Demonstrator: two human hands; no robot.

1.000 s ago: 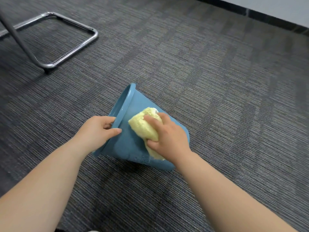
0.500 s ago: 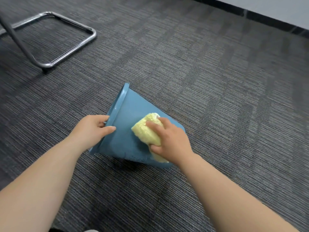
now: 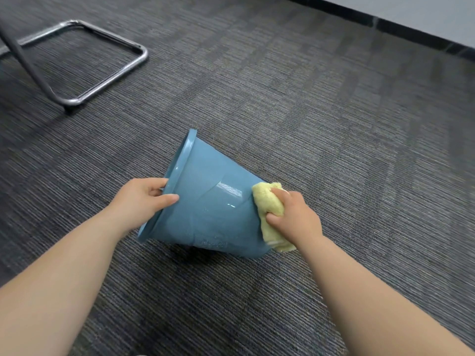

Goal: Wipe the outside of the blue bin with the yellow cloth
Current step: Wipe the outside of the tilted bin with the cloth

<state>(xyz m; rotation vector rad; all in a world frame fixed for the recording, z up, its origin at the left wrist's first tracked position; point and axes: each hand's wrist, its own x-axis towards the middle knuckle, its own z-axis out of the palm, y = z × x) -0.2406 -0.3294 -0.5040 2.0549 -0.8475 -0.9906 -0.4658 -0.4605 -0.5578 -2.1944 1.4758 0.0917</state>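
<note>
Bin: we have the blue bin (image 3: 205, 201) lying tilted on the carpet (image 3: 334, 124), mouth to our left.
Left hand: our left hand (image 3: 140, 201) clasps the rim, steadying it.
Right hand: our right hand (image 3: 293, 217) bunches the yellow cloth (image 3: 268, 209) against the base end.
Progress: we judge the upper side glossy, partly wiped; the underside looks left to do.

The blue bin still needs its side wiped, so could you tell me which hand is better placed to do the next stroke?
Right. The right hand already grips the yellow cloth against the blue bin near its base, while the left hand holds the rim to steady it.
</note>
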